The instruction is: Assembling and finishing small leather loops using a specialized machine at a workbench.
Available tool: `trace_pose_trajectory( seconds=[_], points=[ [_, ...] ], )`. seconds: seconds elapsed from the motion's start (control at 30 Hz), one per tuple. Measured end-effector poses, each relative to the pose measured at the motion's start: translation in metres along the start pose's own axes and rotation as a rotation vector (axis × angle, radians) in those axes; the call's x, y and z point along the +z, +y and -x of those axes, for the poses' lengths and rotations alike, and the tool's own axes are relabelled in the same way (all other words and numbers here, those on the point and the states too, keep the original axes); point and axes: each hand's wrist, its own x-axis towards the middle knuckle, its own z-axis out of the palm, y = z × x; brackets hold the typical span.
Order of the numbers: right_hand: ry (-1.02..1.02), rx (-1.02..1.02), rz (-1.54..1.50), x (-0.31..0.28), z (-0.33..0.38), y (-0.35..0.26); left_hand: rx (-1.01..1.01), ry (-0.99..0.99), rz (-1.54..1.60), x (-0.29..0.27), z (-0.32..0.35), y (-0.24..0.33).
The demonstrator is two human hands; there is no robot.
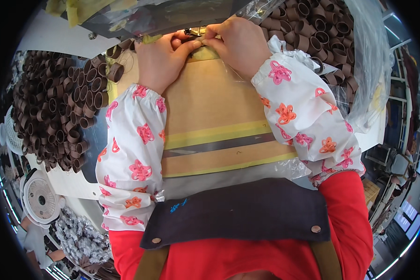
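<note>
Both hands, the left hand (165,56) and right hand (238,42), pinched one small yellowish piece (203,52) between their grips, lying crosswise, equally near to both.

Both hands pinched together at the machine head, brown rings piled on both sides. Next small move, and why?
Probably nudge the small piece forward under the needle part. The left hand and right hand meet there, fingertips pinching something too small to make out, at the far end of the tan board. Neither hand is reaching for the brown rings, so the piece in hand looks unfinished.
</note>
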Motion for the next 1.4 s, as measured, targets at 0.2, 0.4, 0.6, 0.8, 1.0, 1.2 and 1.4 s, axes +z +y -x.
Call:
trace_pose_trajectory(
  seconds=[0.2,0.4,0.6,0.8,1.0,1.2,1.4],
  points=[
    [-0.004,0.002,-0.014,-0.003,0.001,0.001,0.019,0.036,-0.036,0.002,0.000,0.002],
    [0.032,-0.001,-0.010,-0.001,0.004,0.003,0.006,0.025,-0.063,0.001,0.002,0.009],
    [0.110,-0.099,-0.013,0.003,0.003,0.003,0.020,0.044,-0.128,0.003,0.001,0.010],
    [-0.055,-0.143,-0.140,-0.002,0.017,-0.005,0.089,-0.261,-0.033,-0.024,0.008,0.011],
    [-0.015,0.015,-0.161,-0.009,0.031,-0.024,0.178,-0.166,-0.070,-0.014,0.030,0.019],
    [-0.111,0.095,-0.640,0.005,0.018,-0.007,0.272,-0.162,0.012,-0.018,0.026,0.018],
    [-0.186,-0.134,-0.448,-0.013,0.046,-0.030,0.157,-0.134,0.351,-0.012,0.020,0.026]
  ],
)
